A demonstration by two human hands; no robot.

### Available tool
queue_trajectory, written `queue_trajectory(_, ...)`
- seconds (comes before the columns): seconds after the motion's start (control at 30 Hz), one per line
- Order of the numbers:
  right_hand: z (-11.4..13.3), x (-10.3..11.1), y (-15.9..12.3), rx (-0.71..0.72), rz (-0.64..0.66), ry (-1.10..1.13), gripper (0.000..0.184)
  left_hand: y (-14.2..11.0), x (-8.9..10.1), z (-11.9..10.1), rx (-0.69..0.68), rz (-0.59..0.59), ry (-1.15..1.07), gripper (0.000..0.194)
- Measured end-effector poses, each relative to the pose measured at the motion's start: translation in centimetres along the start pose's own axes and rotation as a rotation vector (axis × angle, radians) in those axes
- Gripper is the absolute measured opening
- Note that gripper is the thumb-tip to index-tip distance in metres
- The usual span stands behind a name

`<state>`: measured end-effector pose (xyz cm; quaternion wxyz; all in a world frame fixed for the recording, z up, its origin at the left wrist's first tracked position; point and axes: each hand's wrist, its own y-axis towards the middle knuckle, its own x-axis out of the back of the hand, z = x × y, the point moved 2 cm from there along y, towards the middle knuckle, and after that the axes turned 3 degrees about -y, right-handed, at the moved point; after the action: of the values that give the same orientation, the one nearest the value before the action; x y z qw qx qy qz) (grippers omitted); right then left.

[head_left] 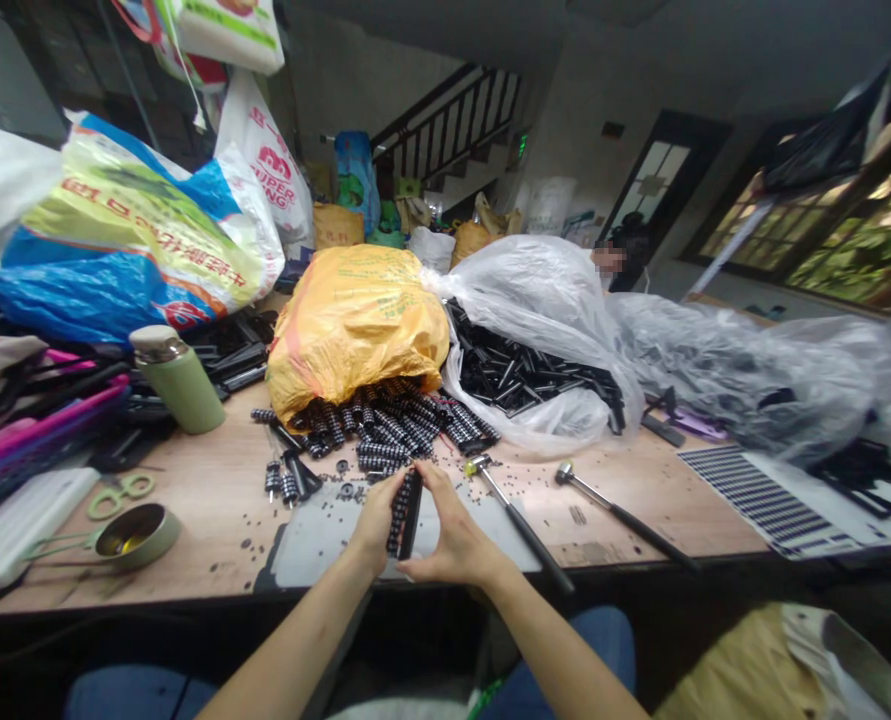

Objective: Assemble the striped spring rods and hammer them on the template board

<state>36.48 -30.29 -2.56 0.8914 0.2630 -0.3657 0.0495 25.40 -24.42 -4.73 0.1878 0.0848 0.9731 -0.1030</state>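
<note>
Head view shows a wooden table (212, 500) heaped with bags: a yellow sack (355, 320) spilling ribbed black parts, a clear bag (542, 300) of black tubes. Two hammers (520, 520) lie just right of the hands, over a grey mat (317, 540). Left hand (376, 522) and right hand (456, 535) meet at the mat, each pinching the same ribbed black piece (406, 512) from its own side. Its long axis runs away from the person, toward the spilled pile, both hands equally close.
</note>
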Motion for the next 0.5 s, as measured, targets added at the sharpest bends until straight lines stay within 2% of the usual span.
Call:
queue_trajectory(0.17, 0.2, 0.2, -0.2, 0.007, -0.036, 0.009, 0.104, -0.4, -0.4, 0.1, 0.05, -0.018, 0.018, 0.036)
queue_trajectory(0.33, 0.3, 0.1, -0.4, 0.005, -0.01, -0.001, 0.105, -1.2, -0.8, 0.0, 0.223, 0.024, -0.053, 0.031)
queue_trajectory(0.5, 0.2, -0.4, -0.6, -0.022, -0.011, -0.01, 0.104, -1.7, -1.1, -0.2, 0.169, 0.017, -0.008, 0.033)
